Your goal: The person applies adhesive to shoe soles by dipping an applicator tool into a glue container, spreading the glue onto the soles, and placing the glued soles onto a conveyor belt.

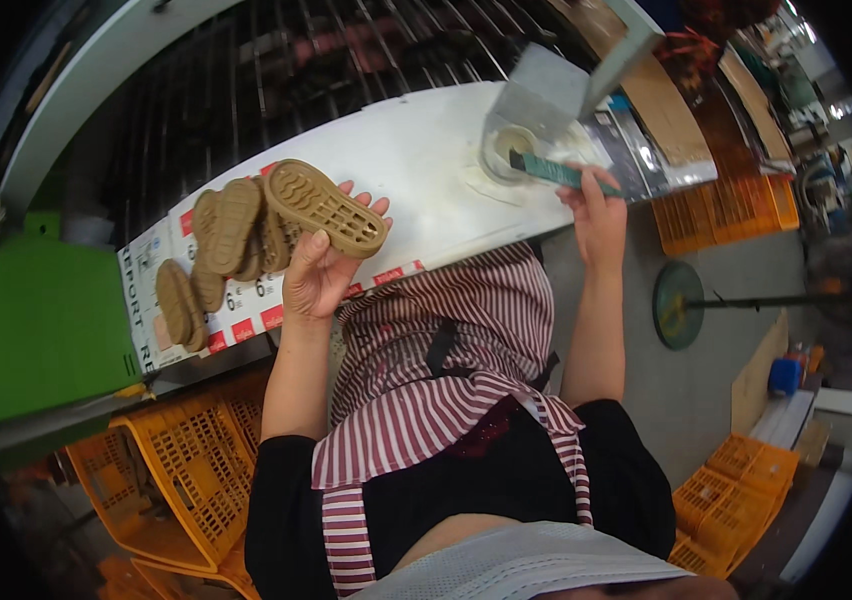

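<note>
A tan shoe sole (291,190) is held up by its edges in my left hand (316,280), with the fingers behind it and the thumb at its near side. Its grooved face with open slots in one half is turned up. My right hand (598,222) grips a green-handled brush (558,173). The brush's dark tip is over a round pale pot (502,150) on the table; whether it touches what is inside I cannot tell. Several more tan soles (228,228) lie piled at the table's left end, beside my left hand.
The white table (426,140) has printed card on its left part. A grey translucent panel (546,85) stands behind the pot. A green surface (36,310) is at left. Orange crates (186,470) stand lower left, more crates (736,495) lower right. Metal rods (296,80) run behind the table.
</note>
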A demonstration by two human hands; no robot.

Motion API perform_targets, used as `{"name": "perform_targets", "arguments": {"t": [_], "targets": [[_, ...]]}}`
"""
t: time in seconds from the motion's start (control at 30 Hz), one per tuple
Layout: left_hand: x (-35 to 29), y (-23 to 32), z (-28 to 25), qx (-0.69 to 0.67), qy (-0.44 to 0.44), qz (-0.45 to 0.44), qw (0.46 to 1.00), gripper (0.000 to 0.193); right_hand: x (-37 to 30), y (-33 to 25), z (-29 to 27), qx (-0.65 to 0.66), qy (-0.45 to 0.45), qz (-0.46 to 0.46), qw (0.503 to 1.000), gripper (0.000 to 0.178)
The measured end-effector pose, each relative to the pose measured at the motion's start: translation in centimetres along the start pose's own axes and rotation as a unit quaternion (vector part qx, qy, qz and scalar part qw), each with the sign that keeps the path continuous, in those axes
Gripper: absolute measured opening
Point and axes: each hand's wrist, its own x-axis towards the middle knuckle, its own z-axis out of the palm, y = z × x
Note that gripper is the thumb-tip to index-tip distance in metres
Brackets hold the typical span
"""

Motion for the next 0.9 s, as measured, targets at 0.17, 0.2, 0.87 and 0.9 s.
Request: {"name": "perform_targets", "arguments": {"t": [0.17, 0.2, 0.87, 0.9], "targets": [[0.9, -3.0, -0.5, 0.054, 0.011, -0.037, 0.998, 0.062, 0.9, -0.8, 0.6, -0.260, 0.024, -0.086, 0.961, 0.020], [0.9, -3.3, -0.2, 0.086, 0.019, -0.047, 0.995, 0.061, 1.0, -0.7, 0.8, -0.272, 0.026, -0.086, 0.958, 0.020], [1.0, -4.4, -1.2, 0.445, 0.042, 0.031, 0.894, 0.079, 1.5, 0.1, 2.0, -0.497, 0.022, -0.074, 0.864, 0.029], [1.2, -4.4, -1.2, 0.452, 0.036, 0.044, 0.890, 0.079, 1.1, 0.0, 2.0, -0.497, 0.019, -0.063, 0.865, 0.026]]}}
